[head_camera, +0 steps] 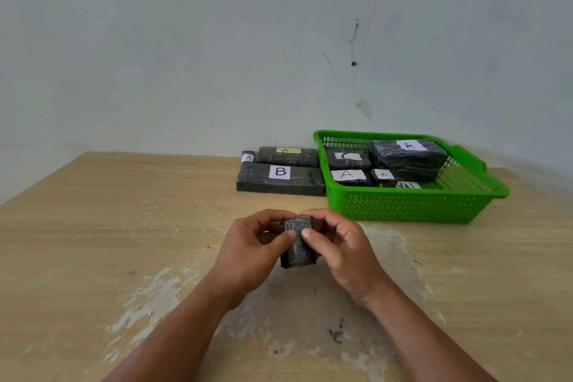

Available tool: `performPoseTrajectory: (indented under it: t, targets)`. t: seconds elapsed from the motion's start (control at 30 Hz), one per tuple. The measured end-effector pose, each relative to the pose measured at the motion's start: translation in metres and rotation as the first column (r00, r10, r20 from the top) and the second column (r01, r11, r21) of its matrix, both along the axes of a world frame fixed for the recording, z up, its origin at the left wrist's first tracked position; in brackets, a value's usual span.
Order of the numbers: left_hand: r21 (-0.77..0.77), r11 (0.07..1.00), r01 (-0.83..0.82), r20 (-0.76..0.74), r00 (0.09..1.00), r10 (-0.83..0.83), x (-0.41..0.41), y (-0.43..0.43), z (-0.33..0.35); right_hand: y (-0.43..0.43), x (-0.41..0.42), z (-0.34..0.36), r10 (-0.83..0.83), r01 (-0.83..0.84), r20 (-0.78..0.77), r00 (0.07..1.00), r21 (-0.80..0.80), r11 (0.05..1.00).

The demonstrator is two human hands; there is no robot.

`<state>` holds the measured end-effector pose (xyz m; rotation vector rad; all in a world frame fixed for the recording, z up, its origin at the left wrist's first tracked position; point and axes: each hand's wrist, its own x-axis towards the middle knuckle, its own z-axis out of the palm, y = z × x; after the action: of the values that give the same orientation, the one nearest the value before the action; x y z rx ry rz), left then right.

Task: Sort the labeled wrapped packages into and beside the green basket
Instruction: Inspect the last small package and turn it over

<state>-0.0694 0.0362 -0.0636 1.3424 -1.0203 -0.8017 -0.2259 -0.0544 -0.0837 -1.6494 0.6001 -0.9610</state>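
Small package (298, 250) front centre over worktop (93, 226); resting or lifted: cannot tell. Label unreadable. Left hand (251, 248) and right hand (342, 253) both grip it, fingers (307, 233) curled round sides, thumbs pinching near face. Basket (403, 206) far right, holds packages (409, 158) marked A, C. B package (280, 178) and two A packages (288, 156) just left of basket.

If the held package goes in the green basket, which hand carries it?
Right, probably. The right hand pinches the small package, and the green basket sits ahead on its side; the left hand would have to cross over.
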Motion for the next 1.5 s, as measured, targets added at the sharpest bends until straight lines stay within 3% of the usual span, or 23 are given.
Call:
performPoseTrajectory:
  t: [0.13,0.3,0.53,0.73,0.9,1.13,1.5]
  targets:
    - [0.01,1.0,-0.003,-0.021,1.0,0.004,0.0009,-0.0015,-0.0009,0.0005,0.002,-0.0007,-0.006,0.006,-0.026,1.0,-0.008,1.0]
    - [0.023,0.992,0.123,-0.062,0.991,-0.121,0.0015,0.002,-0.0002,-0.0019,0.0034,-0.0032,-0.072,0.071,-0.054,0.996,-0.031,0.997]
    - [0.008,0.999,0.035,0.018,0.999,-0.035,-0.0011,0.0009,-0.0023,-0.0025,0.0047,-0.0027,-0.086,0.082,-0.085,0.993,-0.052,0.995]
    - [-0.045,0.999,-0.005,-0.02,1.0,0.004,-0.0041,0.0018,-0.0003,-0.0003,0.0059,-0.0023,-0.062,0.059,-0.044,0.997,-0.06,0.996]
    - [-0.034,0.999,-0.025,0.017,1.0,0.025,-0.0037,-0.001,-0.0028,0.0023,0.0039,0.0002,0.007,-0.013,0.07,0.998,0.082,0.997]
    - [-0.051,0.999,-0.001,-0.027,1.0,0.0,-0.0032,0.0004,-0.0047,0.002,0.0046,0.0014,-0.029,0.028,0.024,0.999,0.002,1.0]
    - [-0.015,1.0,-0.02,-0.005,1.0,0.02,-0.0026,-0.0017,-0.0053,0.0032,0.0005,0.0047,0.04,-0.041,0.029,0.999,0.026,0.999]
